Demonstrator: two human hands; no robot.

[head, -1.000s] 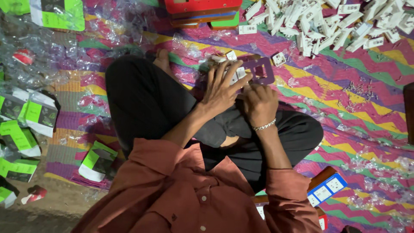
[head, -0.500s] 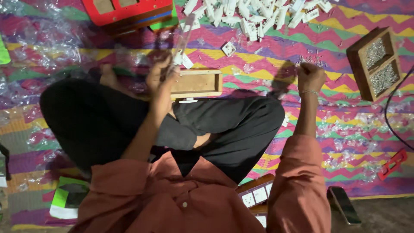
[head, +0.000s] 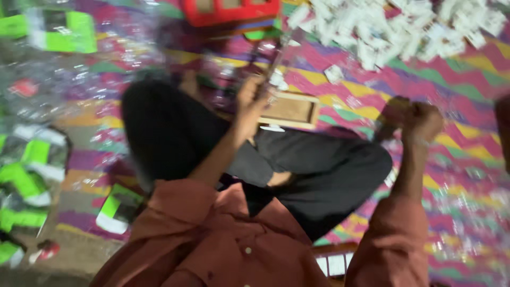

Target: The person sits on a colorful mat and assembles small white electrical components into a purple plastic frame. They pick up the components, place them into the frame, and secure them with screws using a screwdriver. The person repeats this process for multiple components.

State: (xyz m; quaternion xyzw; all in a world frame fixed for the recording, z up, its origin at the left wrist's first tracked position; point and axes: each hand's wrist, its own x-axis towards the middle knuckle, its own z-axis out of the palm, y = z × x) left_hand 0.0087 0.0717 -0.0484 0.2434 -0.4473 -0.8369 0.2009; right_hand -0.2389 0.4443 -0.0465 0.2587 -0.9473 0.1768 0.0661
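Left hand (head: 249,98) at the near left corner of a shallow wooden tray (head: 289,110), fingers curled on its rim; grip blurred. Tray resting on the lap, over black trousers (head: 175,133). Right hand (head: 422,121) clenched into a fist, well apart to the right above a striped mat (head: 462,159); contents, if any, not discernible. Pile of small white pieces (head: 404,29) beyond; red box (head: 231,10) at top.

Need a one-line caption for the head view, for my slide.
Seated person, left hand at a small wooden tray, right hand fisted.

One wooden tray (head: 289,110), one red box (head: 229,10), two hands.
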